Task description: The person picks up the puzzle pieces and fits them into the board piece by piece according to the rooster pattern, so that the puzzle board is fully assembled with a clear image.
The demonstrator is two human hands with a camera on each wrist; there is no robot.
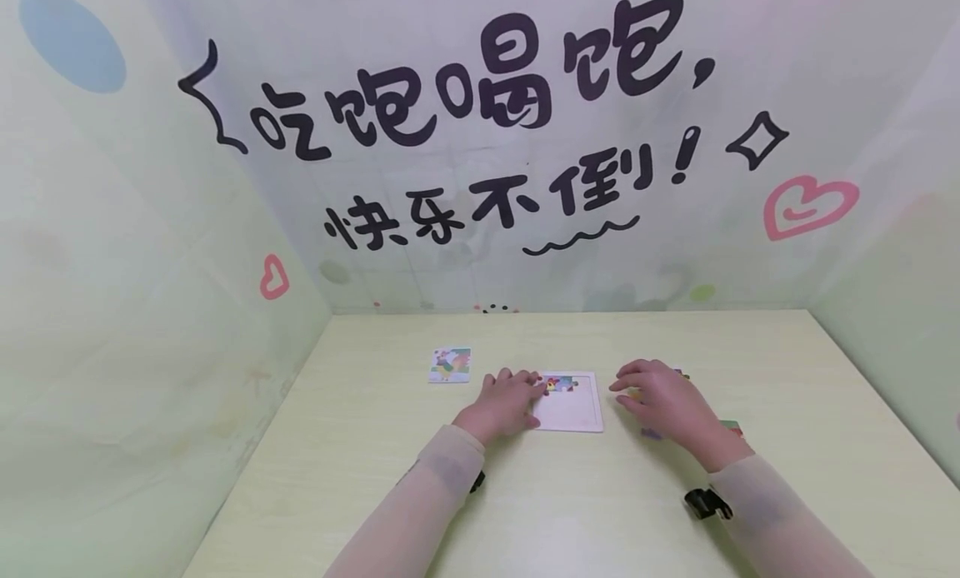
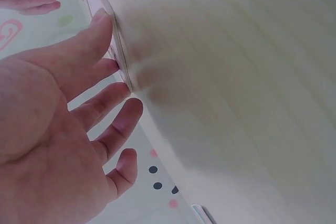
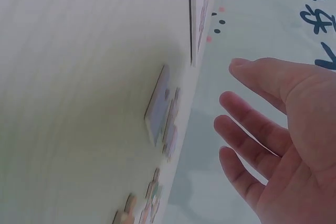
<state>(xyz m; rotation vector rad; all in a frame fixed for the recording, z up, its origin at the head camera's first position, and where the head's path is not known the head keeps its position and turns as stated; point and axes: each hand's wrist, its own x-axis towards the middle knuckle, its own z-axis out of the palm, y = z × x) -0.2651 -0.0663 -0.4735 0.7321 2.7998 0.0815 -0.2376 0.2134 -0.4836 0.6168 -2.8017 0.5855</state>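
In the head view, a white puzzle board [image 1: 570,413] lies on the table with a short strip of joined jigsaw pieces [image 1: 562,384] along its top. My left hand [image 1: 501,401] touches the board's left side, thumb near the lower corner and fingers spread toward the upper one. The left wrist view has its thumb and fingertips at the board's edge [image 2: 122,51]. To the right of the board, my right hand [image 1: 667,403] hovers above loose jigsaw pieces [image 1: 651,434], partly hiding them. Its fingers are apart with nothing between them, and a flat piece [image 3: 157,106] lies below.
A small colourful picture card [image 1: 449,363] lies at the back left. Another loose piece [image 1: 731,426] is beside the right wrist. Printed walls enclose the pale wooden table [image 1: 540,511] at the back and both sides.
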